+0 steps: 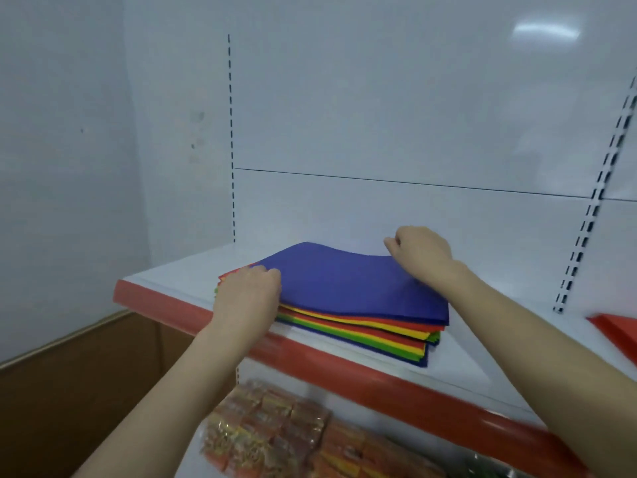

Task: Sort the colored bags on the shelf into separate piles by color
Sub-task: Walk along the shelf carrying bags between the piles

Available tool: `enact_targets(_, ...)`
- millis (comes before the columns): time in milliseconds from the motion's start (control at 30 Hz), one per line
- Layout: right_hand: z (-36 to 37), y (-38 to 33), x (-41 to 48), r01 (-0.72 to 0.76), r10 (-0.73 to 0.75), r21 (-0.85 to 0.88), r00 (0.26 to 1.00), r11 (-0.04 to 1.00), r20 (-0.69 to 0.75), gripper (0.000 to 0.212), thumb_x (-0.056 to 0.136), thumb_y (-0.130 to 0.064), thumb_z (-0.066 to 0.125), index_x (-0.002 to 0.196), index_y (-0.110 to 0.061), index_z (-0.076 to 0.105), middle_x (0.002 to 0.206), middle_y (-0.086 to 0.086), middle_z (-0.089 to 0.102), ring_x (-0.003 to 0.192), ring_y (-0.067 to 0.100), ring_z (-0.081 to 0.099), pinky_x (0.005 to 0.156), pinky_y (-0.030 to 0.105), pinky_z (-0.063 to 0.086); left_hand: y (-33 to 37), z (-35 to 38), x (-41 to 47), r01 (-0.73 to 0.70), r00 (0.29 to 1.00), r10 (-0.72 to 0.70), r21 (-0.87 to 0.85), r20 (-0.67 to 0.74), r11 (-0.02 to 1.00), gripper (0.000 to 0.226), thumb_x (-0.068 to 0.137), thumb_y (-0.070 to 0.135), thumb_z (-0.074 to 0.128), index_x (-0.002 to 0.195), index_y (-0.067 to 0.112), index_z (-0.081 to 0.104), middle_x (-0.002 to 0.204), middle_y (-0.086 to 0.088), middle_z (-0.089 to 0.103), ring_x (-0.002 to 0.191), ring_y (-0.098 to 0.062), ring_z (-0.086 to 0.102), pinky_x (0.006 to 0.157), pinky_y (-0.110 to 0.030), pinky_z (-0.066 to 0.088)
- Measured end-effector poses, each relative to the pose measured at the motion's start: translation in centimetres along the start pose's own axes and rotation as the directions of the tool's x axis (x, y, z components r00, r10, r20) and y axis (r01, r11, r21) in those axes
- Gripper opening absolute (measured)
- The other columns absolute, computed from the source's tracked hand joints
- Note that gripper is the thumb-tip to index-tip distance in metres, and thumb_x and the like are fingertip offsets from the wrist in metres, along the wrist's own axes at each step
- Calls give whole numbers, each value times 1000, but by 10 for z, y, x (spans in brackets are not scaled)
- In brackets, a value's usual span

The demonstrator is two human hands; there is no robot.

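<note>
The bags lie in one pile (379, 334) on the white shelf (455, 363), with red, yellow, green and blue mixed up. A blue bag (344, 281) is on top. My left hand (246, 298) curls round the blue bag's edge at 9 o'clock. My right hand (422, 251) pinches its far corner at 1 o'clock. Snack packs (269, 429) sit at 6 o'clock, under the shelf.
</note>
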State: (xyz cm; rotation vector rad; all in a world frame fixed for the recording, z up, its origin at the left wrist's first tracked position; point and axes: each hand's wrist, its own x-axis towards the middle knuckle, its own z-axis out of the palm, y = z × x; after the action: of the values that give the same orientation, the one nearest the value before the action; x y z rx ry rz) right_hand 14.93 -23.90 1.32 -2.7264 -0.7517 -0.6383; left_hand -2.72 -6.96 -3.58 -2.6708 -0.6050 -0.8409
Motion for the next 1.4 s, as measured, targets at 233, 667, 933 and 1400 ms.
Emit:
enact_targets(233,15,35,21,-255,268,-168,962,952,55,29,96,-35,40,81,-12,50,83,5,52,75,26,47,62,27,35,-19,36,42,64,987,-79,112,140,992,21,96,27,44,104,12,57,107,-6,55,103,-26,52,78,-31,40)
enact_targets(667,11,35,20,-318,314,-333,947,888,-68,15,90,-25,54,87,-11,55,90,7,56,74,25,45,61,27,30,-30,33,63,52,943,-74,76,324,996,43,94,50,39,114,16,57,120,-6,52,112,-26,49,88,-31,39)
enact_targets(933,4,24,13,-270,232,-181,951,946,-203,20,98,-24,45,96,-4,44,101,15,60,76,27,44,63,31,30,-38,31,56,45,969,-56,52,240,998,38,93,48,44,108,15,56,111,-4,54,105,-23,51,78,-28,38)
enact_targets(1400,-38,26,-12,-308,460,442,838,843,-293,36,91,-16,51,79,18,54,73,26,50,69,24,41,62,31,32,-70,21,34,119,989,-146,-452,-27,884,16,97,19,37,88,6,40,79,-16,58,69,-33,47,57,-34,33)
